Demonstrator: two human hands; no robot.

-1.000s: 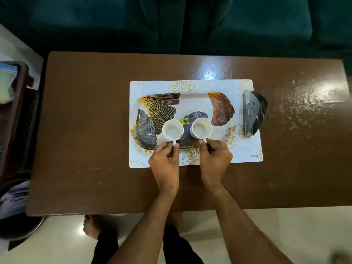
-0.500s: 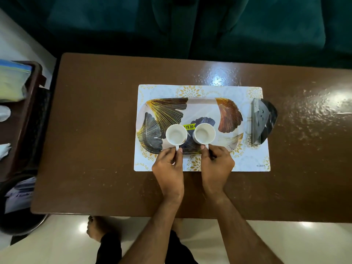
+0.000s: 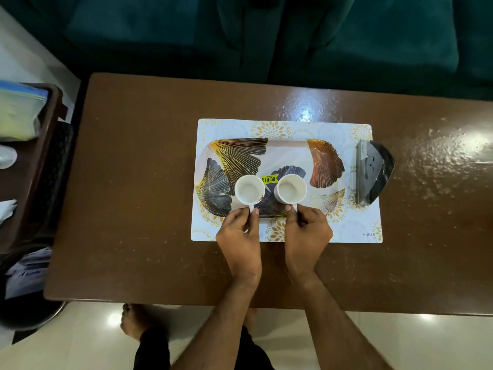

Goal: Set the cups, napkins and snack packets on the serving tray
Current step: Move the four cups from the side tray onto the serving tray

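A leaf-patterned serving tray (image 3: 288, 156) lies on a white placemat (image 3: 349, 228) on the brown table. Two white cups stand side by side in the tray's near half, both empty. My left hand (image 3: 241, 236) pinches the handle of the left cup (image 3: 249, 189). My right hand (image 3: 306, 233) pinches the handle of the right cup (image 3: 290, 188). A yellow price sticker (image 3: 269, 179) shows between the cups. Napkins are not clearly visible on the table.
A dark metal napkin holder (image 3: 372, 172) stands at the placemat's right edge. A dark side stand (image 3: 34, 169) at the left holds a packet (image 3: 18, 113) and white items. A teal sofa (image 3: 266, 36) lies beyond the table. My foot (image 3: 133, 320) is on the floor below.
The view has drifted a little, shifting the table rightward and down in frame. Both hands stay on the cup handles, and the cups stay in the same spot on the tray.
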